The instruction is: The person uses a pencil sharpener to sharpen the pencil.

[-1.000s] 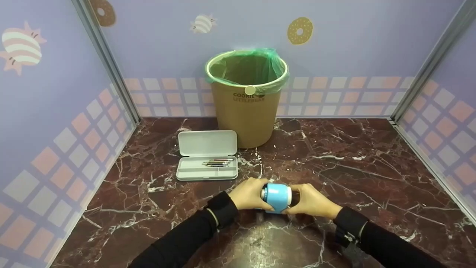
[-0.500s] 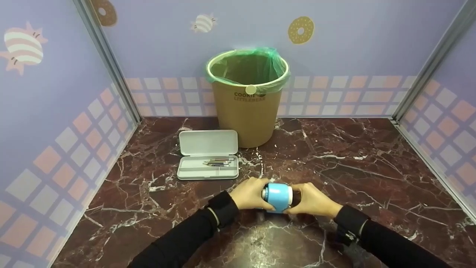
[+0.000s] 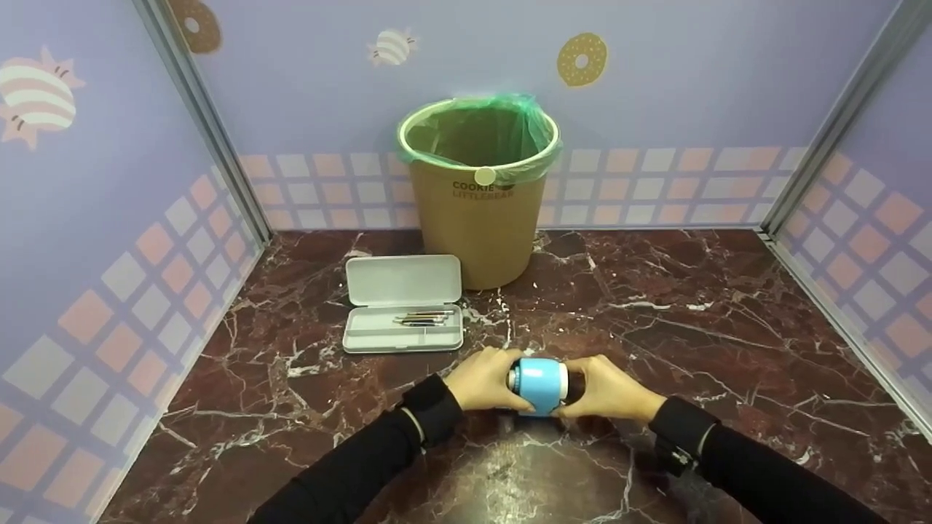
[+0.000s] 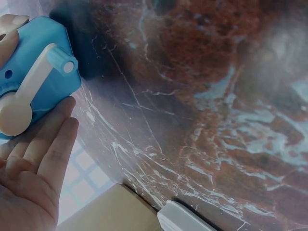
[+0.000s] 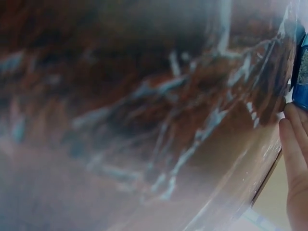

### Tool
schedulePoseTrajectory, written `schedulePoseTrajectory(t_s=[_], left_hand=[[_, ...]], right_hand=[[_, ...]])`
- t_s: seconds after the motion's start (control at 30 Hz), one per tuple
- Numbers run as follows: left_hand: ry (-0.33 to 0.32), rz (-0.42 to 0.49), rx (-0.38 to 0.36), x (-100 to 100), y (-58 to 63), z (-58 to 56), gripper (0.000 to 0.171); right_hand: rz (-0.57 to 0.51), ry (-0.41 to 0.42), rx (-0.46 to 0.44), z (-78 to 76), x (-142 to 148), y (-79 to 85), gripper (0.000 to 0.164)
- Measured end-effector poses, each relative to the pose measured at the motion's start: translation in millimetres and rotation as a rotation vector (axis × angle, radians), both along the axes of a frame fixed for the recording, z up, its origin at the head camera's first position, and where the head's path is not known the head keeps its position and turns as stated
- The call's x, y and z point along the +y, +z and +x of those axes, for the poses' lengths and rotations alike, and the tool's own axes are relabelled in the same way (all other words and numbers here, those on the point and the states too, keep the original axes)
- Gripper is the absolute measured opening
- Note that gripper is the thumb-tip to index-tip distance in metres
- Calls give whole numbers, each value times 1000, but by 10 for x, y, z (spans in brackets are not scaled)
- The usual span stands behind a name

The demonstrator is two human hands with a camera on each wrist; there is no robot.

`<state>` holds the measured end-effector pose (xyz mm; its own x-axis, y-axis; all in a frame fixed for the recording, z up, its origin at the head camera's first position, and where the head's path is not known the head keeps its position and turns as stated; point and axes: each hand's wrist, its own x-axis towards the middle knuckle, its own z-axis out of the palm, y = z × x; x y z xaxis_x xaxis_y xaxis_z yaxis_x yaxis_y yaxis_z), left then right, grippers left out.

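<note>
A light-blue crank pencil sharpener (image 3: 539,384) is held low over the marble table between both hands. My left hand (image 3: 482,381) grips its left side, thumb on the near side and fingers on the far side. The left wrist view shows its white crank arm (image 4: 36,74) with a blue knob, beside the fingers (image 4: 55,144). On the other end, near a white ring, my right hand (image 3: 610,388) holds the sharpener between thumb and fingers. Only a strip of the sharpener (image 5: 302,72) shows in the right wrist view, above the right fingers (image 5: 293,144).
An open white pencil case (image 3: 403,340) with several pencils (image 3: 426,319) lies left of centre, beyond the left hand. Behind it stands a brown trash bin (image 3: 480,225) with a green liner (image 3: 535,124). Patterned purple walls (image 3: 677,87) enclose the marble table (image 3: 684,327) on three sides.
</note>
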<state>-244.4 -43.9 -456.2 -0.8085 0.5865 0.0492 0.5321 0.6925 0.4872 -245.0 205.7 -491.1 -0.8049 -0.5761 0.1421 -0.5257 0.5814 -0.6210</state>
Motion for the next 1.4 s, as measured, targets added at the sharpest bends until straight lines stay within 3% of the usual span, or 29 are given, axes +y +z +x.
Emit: schedulePoseTrajectory(t_s=[0.8, 1.0, 1.4], left_hand=[[3, 11, 3, -3, -2, 20, 71], [5, 14, -6, -4, 10, 31, 73], [6, 34, -16, -6, -18, 19, 70]], right_hand=[[-23, 45, 5, -22, 56, -38, 52], [2, 28, 20, -10, 143, -39, 64], [11, -2, -64, 41, 347, -34, 72]])
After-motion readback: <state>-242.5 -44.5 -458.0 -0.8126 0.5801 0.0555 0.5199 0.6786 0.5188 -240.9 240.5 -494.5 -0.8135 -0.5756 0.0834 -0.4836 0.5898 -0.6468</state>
